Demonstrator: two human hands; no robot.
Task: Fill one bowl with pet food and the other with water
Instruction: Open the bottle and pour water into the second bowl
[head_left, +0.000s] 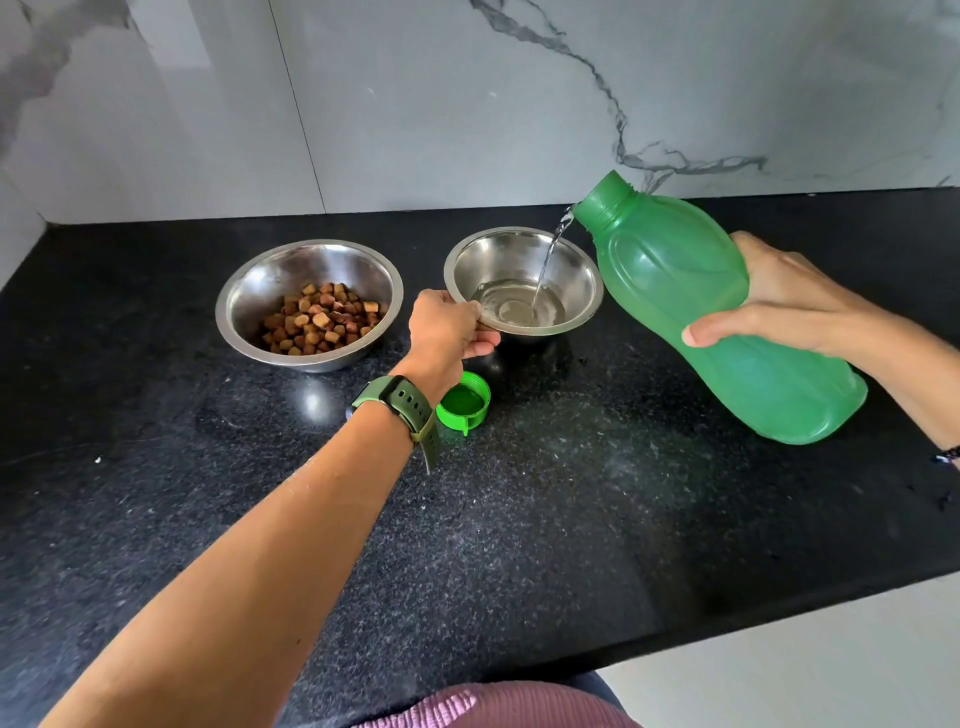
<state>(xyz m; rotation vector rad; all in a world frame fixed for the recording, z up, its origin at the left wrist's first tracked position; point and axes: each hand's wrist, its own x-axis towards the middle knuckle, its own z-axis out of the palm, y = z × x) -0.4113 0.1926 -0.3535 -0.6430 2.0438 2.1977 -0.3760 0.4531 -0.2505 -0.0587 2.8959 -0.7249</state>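
Note:
Two steel bowls stand on the black counter. The left bowl holds brown pet food. The right bowl has a shallow pool of water in its bottom. My left hand grips the right bowl's near-left rim. My right hand holds a green plastic bottle, tilted with its open mouth over the bowl's far right edge. A thin stream of water falls from the mouth into the bowl.
The bottle's green cap lies upside down on the counter just in front of the right bowl, beside my left wrist. A marble wall rises behind the bowls. The counter's front edge runs at the lower right, with pale floor beyond.

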